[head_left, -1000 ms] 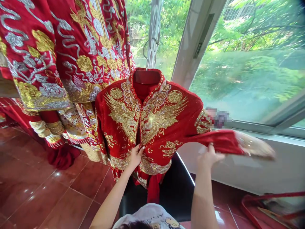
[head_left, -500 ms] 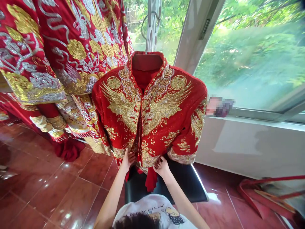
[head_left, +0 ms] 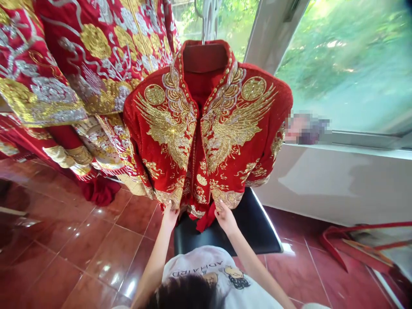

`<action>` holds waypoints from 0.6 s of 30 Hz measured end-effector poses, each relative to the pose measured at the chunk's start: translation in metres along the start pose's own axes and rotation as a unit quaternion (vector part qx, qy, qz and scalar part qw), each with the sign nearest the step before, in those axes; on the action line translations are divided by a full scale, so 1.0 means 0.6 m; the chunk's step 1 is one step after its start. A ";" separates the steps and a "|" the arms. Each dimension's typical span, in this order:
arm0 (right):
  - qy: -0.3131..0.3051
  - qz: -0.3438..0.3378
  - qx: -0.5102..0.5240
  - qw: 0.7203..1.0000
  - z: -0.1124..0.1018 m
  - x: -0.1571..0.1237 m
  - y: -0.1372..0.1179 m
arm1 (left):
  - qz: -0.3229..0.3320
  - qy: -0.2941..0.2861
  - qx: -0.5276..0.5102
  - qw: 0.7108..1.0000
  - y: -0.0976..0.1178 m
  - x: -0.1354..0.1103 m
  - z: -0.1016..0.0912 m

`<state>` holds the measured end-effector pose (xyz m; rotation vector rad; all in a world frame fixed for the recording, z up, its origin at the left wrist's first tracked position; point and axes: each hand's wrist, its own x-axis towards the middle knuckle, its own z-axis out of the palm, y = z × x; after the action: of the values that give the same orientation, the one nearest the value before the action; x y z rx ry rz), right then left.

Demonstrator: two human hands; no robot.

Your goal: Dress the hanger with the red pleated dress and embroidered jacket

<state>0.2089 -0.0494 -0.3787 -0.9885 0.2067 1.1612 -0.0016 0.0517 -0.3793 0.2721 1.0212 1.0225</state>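
Observation:
A red jacket [head_left: 238,146] with gold bird embroidery hangs in front of me on a dark red hanger [head_left: 205,58]. Its front is parted, and more red embroidered cloth shows inside. My left hand [head_left: 170,213] pinches the lower corner of the left front panel, thumb on top. The matching corner of the right panel is gripped by my right hand [head_left: 224,214]. Below the hem, a red strip of cloth [head_left: 206,219] hangs over a black seat [head_left: 254,223], near my right hand.
Other red garments with gold and silver embroidery [head_left: 96,43] hang at the left. A window [head_left: 347,73] and a white wall [head_left: 337,184] stand to the right. A red frame [head_left: 341,249] rests on the tiled floor [head_left: 90,249] at the lower right.
Both front panels have been drawn apart and lifted towards me, so the opening is wider. My right hand now holds its panel corner, thumb on top. The view has tilted down slightly.

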 end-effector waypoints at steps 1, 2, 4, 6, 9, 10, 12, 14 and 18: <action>-0.033 0.003 -0.005 0.999 -0.005 -0.006 -0.005 | 0.001 -0.017 0.003 1.000 0.000 -0.009 -0.004; -0.074 0.007 -0.013 0.997 -0.008 -0.015 -0.008 | 0.000 -0.033 0.008 0.999 -0.001 -0.017 -0.007; -0.151 0.011 -0.040 0.988 -0.009 -0.035 -0.008 | -0.004 -0.061 0.020 0.998 -0.005 -0.034 -0.010; -0.181 0.005 -0.067 0.981 -0.003 -0.057 0.000 | -0.007 -0.080 0.035 0.996 -0.012 -0.050 -0.010; -0.172 -0.006 -0.092 0.981 0.012 -0.082 0.016 | -0.021 -0.108 0.065 0.992 -0.029 -0.073 -0.001; -0.166 -0.009 -0.098 0.981 0.018 -0.088 0.020 | -0.030 -0.122 0.078 0.989 -0.034 -0.080 0.004; -0.167 -0.020 -0.119 0.979 0.028 -0.098 0.024 | -0.043 -0.153 0.103 0.982 -0.044 -0.095 0.019; -0.175 -0.037 -0.146 0.973 0.037 -0.106 0.023 | -0.039 -0.175 0.116 0.977 -0.052 -0.109 0.034; -0.198 -0.078 -0.152 0.965 0.049 -0.117 0.015 | 0.001 -0.169 0.114 0.979 -0.063 -0.130 0.055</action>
<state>0.1611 -0.0741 -0.3239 -0.9957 -0.3731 1.2394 0.0364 -0.0232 -0.3399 0.6145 0.8260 0.8250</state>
